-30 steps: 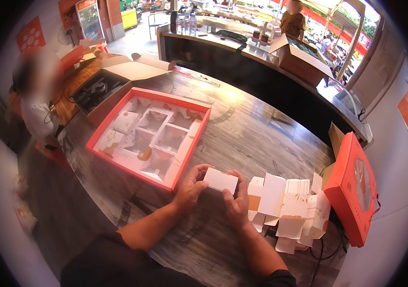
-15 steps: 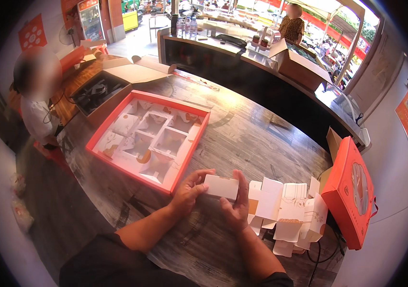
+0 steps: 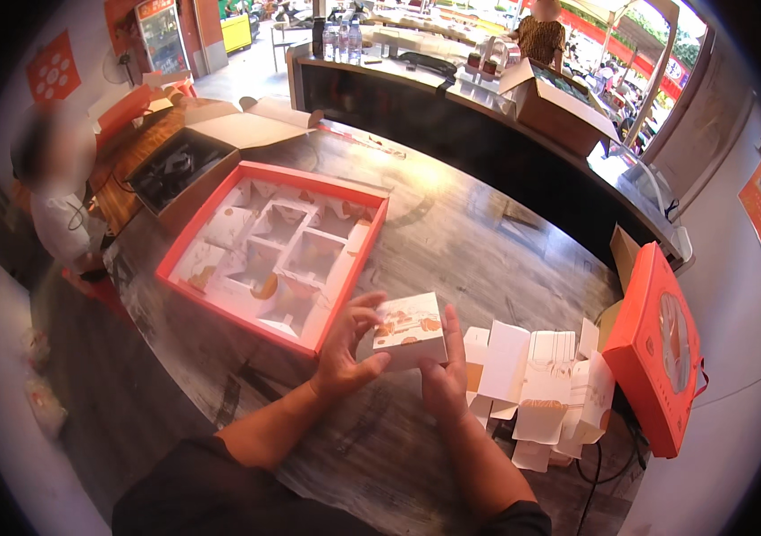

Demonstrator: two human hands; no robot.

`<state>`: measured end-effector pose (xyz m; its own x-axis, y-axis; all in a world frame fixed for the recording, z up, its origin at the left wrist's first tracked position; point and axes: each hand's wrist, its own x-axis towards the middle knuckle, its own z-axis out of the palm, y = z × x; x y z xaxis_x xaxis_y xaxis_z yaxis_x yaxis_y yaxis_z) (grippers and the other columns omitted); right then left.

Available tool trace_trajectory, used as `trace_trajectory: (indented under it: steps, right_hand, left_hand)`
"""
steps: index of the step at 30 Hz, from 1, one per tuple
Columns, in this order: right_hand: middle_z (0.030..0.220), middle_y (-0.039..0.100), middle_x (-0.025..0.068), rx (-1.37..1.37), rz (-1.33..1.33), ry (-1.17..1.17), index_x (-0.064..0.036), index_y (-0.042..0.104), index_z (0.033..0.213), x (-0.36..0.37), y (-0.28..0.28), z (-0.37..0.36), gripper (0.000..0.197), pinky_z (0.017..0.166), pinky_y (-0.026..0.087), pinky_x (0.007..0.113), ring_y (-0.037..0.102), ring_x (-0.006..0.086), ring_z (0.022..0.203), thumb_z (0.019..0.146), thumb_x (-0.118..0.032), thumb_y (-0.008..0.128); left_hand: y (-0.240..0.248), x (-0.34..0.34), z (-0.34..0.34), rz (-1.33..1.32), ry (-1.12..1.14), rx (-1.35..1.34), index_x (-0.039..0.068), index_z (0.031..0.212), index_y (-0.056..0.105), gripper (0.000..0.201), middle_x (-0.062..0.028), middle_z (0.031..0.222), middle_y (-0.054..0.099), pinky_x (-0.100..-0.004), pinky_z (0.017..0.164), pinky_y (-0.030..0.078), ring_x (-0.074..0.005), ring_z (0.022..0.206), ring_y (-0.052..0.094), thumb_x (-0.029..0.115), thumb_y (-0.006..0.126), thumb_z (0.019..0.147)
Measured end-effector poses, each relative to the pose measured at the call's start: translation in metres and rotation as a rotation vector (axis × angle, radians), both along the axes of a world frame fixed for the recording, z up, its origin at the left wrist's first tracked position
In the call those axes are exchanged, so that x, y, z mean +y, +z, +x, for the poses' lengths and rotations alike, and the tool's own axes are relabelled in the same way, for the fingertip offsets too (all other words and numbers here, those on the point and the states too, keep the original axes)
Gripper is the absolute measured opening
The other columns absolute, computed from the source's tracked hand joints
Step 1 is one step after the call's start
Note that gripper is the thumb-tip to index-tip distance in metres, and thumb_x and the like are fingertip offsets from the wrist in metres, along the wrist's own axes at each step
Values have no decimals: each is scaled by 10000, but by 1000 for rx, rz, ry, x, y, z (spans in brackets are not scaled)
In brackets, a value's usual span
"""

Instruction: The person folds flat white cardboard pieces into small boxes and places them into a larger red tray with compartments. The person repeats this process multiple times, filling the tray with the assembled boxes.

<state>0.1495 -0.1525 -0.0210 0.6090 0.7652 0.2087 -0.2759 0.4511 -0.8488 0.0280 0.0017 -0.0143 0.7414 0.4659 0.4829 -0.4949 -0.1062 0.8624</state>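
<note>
A small white carton [image 3: 409, 323] with an orange printed pattern is held between my two hands, its patterned face turned up. My left hand [image 3: 349, 350] curls round its left side, thumb low by the near edge. My right hand [image 3: 446, 375] grips the right side, its fingers up along the edge and its thumb at the near lower corner. Just beyond my left hand lies a large red open tray box [image 3: 177, 284]. White dividers with orange print split its inside into several compartments. To the right of my right hand is a cluster of unfolded white cartons [image 3: 543, 380].
A red lid box with a clear window [image 3: 648, 353] leans at the right, with a black cable [image 3: 588, 487] near it. An open brown cardboard box [image 3: 197, 170] sits far left, beside a person [image 3: 63, 214]. Behind the wooden table [image 3: 461, 223] runs a dark counter [image 3: 452, 143].
The small carton has been turned in my hands, so its patterned face now shows. My left fingers have loosened and shifted around it. The view has moved slightly.
</note>
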Motion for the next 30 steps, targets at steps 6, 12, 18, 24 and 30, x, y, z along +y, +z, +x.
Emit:
trace_trajectory:
  steps: [6,12,18,24,30]
  right_hand:
    - [1698,233,139,-40,18,20,-27,15,1670,4,-6,1,958,1224,278,378,305,247,1530,882,84,550]
    - [1707,191,104,-48,-32,85,-101,-52,1681,0,7,-1,1069,1178,331,333,266,216,1546,780,139,471]
    - [1709,189,104,-26,-22,113,-96,-53,1680,2,8,-1,1083,1195,310,342,262,220,1549,768,150,476]
    - [1685,248,118,-31,-20,-9,-96,18,1684,3,-1,-1,1066,1212,320,372,330,241,1519,748,146,468]
    - [1676,266,123,-41,17,-3,-82,56,1681,2,8,1,1068,1226,296,407,331,258,1520,740,45,546]
  left_hand:
    - [-1,-1,1,-169,-52,6,42,1540,324,875,-189,1602,337,-474,1184,361,-313,1490,365,180,808,825]
    - [6,-2,0,-102,-43,16,51,1576,289,900,-195,1637,314,-453,1216,312,-305,1505,351,167,784,834]
    - [8,0,0,-117,-42,3,50,1571,297,899,-189,1641,312,-461,1208,327,-301,1511,345,130,764,807]
    - [7,1,-2,-87,-52,76,49,1512,393,776,-187,1642,296,-462,1230,293,-296,1506,341,119,735,819]
    - [36,19,-7,486,87,193,91,1236,581,556,-241,1581,399,-471,1188,324,-361,1485,382,270,844,780]
